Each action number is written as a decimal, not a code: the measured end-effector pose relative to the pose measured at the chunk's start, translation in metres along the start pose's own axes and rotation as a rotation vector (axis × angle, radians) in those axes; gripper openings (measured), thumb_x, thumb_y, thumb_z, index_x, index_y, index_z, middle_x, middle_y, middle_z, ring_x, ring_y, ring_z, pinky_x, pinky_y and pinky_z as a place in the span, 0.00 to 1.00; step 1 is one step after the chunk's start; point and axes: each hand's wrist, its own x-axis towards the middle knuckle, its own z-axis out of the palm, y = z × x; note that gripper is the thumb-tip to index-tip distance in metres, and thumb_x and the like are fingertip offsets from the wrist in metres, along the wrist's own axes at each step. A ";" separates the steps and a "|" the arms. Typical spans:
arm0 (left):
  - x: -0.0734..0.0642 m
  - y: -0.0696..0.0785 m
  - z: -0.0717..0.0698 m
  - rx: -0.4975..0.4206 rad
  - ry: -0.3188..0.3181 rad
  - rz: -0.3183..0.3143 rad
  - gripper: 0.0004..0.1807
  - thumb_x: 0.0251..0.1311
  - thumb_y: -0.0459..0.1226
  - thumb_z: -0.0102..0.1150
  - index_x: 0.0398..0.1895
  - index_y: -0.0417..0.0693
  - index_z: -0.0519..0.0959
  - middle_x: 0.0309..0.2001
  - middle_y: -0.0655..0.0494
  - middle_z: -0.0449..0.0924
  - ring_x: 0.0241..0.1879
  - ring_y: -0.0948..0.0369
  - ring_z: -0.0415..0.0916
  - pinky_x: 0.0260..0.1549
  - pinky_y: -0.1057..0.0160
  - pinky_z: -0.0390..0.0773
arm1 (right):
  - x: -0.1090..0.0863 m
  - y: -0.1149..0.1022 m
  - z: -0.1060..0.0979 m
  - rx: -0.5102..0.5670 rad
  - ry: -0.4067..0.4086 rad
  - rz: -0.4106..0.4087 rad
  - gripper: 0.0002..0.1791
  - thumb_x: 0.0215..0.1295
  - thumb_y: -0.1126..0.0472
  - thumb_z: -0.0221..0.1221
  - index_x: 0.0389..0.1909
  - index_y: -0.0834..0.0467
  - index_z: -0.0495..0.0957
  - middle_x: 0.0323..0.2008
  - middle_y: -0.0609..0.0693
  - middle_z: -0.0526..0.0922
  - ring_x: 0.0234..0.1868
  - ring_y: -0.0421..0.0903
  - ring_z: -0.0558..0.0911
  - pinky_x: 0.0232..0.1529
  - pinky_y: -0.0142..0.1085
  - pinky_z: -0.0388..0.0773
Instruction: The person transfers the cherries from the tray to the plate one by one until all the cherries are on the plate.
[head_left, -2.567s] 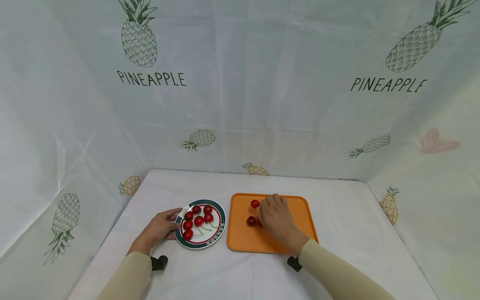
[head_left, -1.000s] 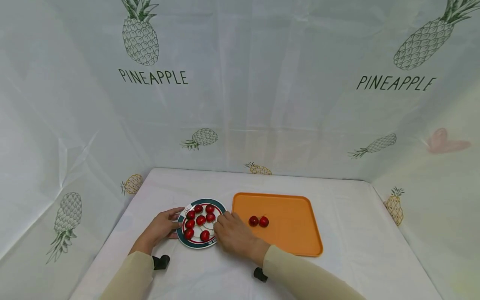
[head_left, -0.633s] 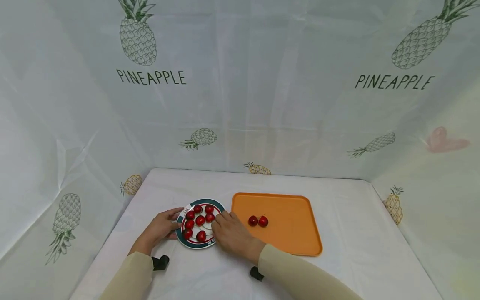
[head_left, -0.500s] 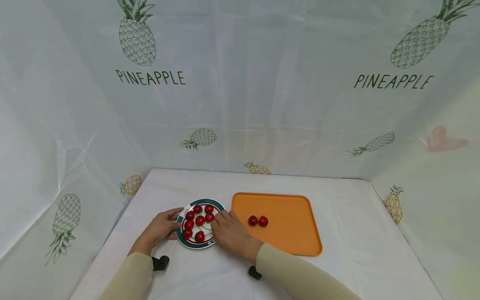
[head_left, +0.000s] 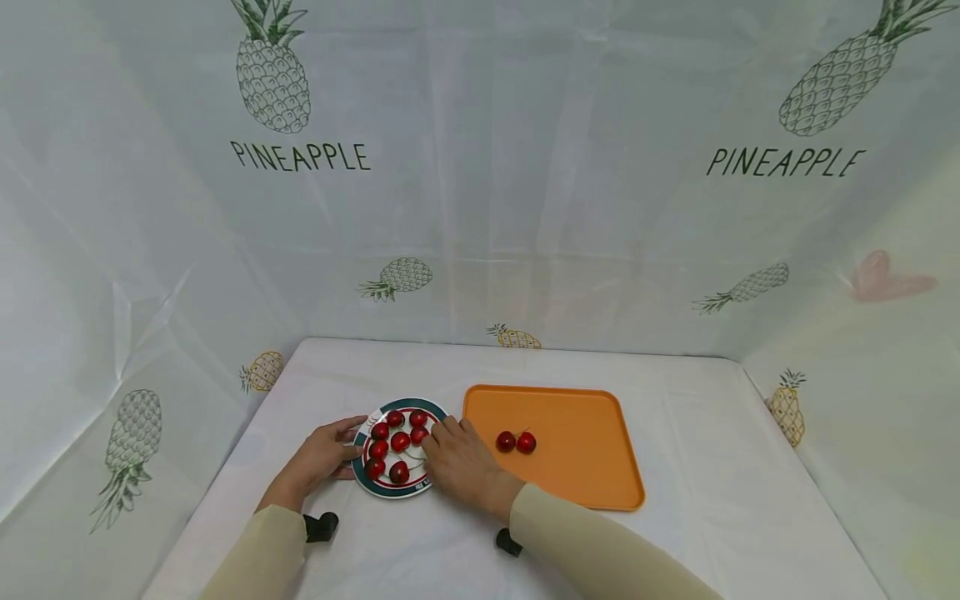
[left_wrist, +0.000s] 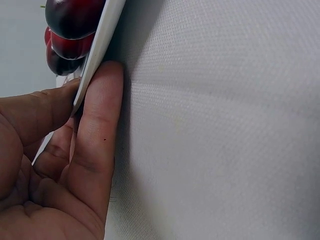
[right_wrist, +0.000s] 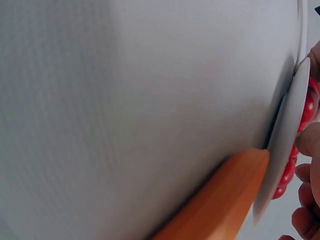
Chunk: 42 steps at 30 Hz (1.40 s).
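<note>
My left hand (head_left: 321, 454) grips the left rim of a round plate (head_left: 401, 493) with a green and red border. In the left wrist view the thumb (left_wrist: 50, 107) lies over the rim and a finger (left_wrist: 102, 110) under it. Several red cherries (head_left: 401, 442) lie on the plate, some with stems showing. My right hand (head_left: 461, 462) is over the plate's right edge, fingers bent down beside the cherries. In the right wrist view its thumb (right_wrist: 311, 140) is close to the cherries (right_wrist: 310, 107). Whether it pinches a stem is hidden.
An orange tray (head_left: 581, 450) lies to the right of the plate, with two cherries (head_left: 516, 442) near its left side. White cloth (head_left: 697, 467) covers the table. A pineapple-print curtain (head_left: 525, 208) stands behind and at both sides.
The right hand has moved left from the tray to the plate, and one more cherry lies at the plate's front. That cherry has shifted slightly left. The left hand has stayed on the rim.
</note>
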 end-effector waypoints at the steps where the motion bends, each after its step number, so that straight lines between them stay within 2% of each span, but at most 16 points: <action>1: 0.000 0.000 0.000 0.002 0.000 0.001 0.35 0.70 0.29 0.62 0.80 0.48 0.66 0.71 0.31 0.68 0.36 0.57 0.84 0.37 0.56 0.90 | 0.000 0.001 -0.001 0.006 -0.003 0.001 0.22 0.72 0.39 0.62 0.53 0.51 0.80 0.46 0.47 0.80 0.49 0.46 0.71 0.48 0.36 0.74; 8: -0.001 0.001 0.000 -0.001 0.002 -0.009 0.35 0.70 0.29 0.63 0.80 0.48 0.67 0.71 0.32 0.68 0.36 0.57 0.84 0.37 0.56 0.90 | -0.001 0.011 -0.012 0.043 0.022 0.012 0.22 0.72 0.38 0.61 0.52 0.52 0.79 0.46 0.47 0.79 0.49 0.46 0.72 0.50 0.37 0.73; 14: -0.002 0.001 0.000 -0.010 0.005 -0.003 0.35 0.70 0.28 0.62 0.80 0.48 0.67 0.71 0.32 0.68 0.37 0.57 0.84 0.37 0.57 0.90 | -0.010 0.027 -0.012 -0.004 0.049 0.024 0.20 0.73 0.41 0.61 0.48 0.53 0.79 0.42 0.47 0.78 0.46 0.46 0.71 0.49 0.38 0.73; 22: -0.002 0.001 0.001 -0.011 0.013 -0.018 0.36 0.70 0.28 0.62 0.80 0.49 0.67 0.71 0.32 0.67 0.37 0.56 0.83 0.37 0.57 0.90 | -0.027 0.063 -0.009 -0.044 0.102 0.039 0.11 0.76 0.49 0.59 0.42 0.54 0.78 0.38 0.48 0.75 0.42 0.48 0.71 0.44 0.38 0.70; 26: -0.001 0.001 0.001 -0.002 0.013 -0.012 0.35 0.70 0.28 0.62 0.80 0.49 0.67 0.71 0.32 0.68 0.37 0.56 0.84 0.37 0.57 0.90 | -0.038 0.083 -0.007 -0.048 0.132 0.043 0.10 0.75 0.52 0.61 0.41 0.55 0.78 0.36 0.49 0.75 0.41 0.49 0.72 0.44 0.39 0.72; 35: 0.001 0.007 0.002 0.011 0.005 -0.021 0.36 0.68 0.26 0.62 0.79 0.47 0.67 0.67 0.32 0.70 0.36 0.55 0.83 0.36 0.56 0.90 | -0.069 0.124 -0.004 -0.021 0.118 0.077 0.14 0.72 0.52 0.66 0.41 0.58 0.76 0.37 0.52 0.75 0.41 0.52 0.70 0.44 0.43 0.72; 38: 0.001 0.009 0.000 0.037 0.005 -0.034 0.37 0.67 0.25 0.62 0.80 0.47 0.67 0.67 0.32 0.69 0.37 0.55 0.83 0.36 0.57 0.90 | -0.078 0.135 -0.003 -0.024 0.108 0.095 0.17 0.70 0.51 0.68 0.43 0.59 0.76 0.39 0.53 0.76 0.42 0.53 0.71 0.45 0.45 0.73; 42: 0.004 0.010 0.000 0.075 0.004 -0.047 0.38 0.67 0.25 0.62 0.80 0.49 0.66 0.66 0.32 0.70 0.37 0.54 0.83 0.36 0.58 0.90 | -0.088 0.146 -0.003 -0.034 0.077 0.108 0.16 0.69 0.52 0.69 0.43 0.59 0.77 0.39 0.53 0.76 0.41 0.53 0.70 0.45 0.45 0.73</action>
